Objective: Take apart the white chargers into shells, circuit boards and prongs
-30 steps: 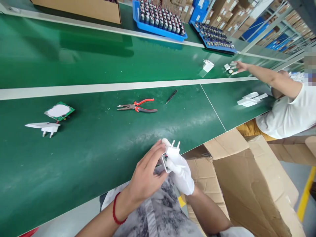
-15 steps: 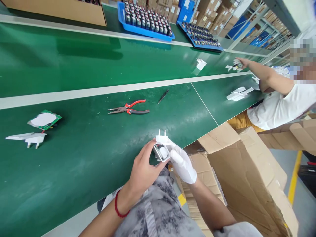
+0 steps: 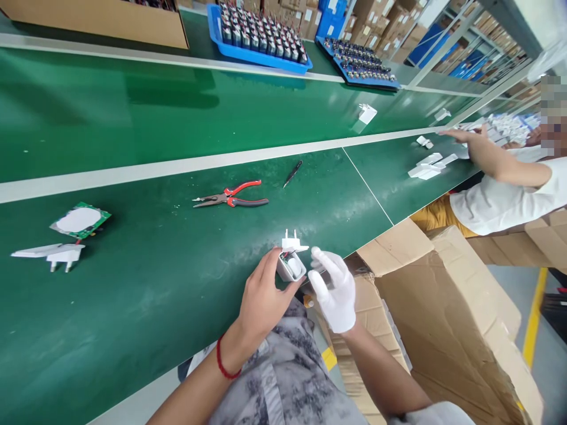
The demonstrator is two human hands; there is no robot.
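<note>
My bare left hand [image 3: 261, 289] grips a small white plug-in housing [image 3: 291, 270] between thumb and fingers, low over the bench's near edge. Inside its open top sit a round white part and a bit of circuitry. A white plug cover [image 3: 292, 243] with two pins stands tilted at the housing's far rim, pins pointing away; a thin reddish wire shows beneath it. Just to the right, my white-gloved right hand [image 3: 334, 290] is apart from the housing, its fingers spread and holding nothing.
Long-nose pliers [image 3: 230, 195] and black tweezers [image 3: 293, 173] lie ahead. A green circuit board [image 3: 81, 219] and another plug cover [image 3: 64, 254] lie left. Blue trays [image 3: 261, 56] stand behind. Cardboard boxes [image 3: 443, 307] stand right, near a co-worker's arm [image 3: 505, 156].
My right hand has let go of the housing and drawn back slightly to the right, its fingers opening. The co-worker's arm has shifted right, leaving small white parts on the bench.
</note>
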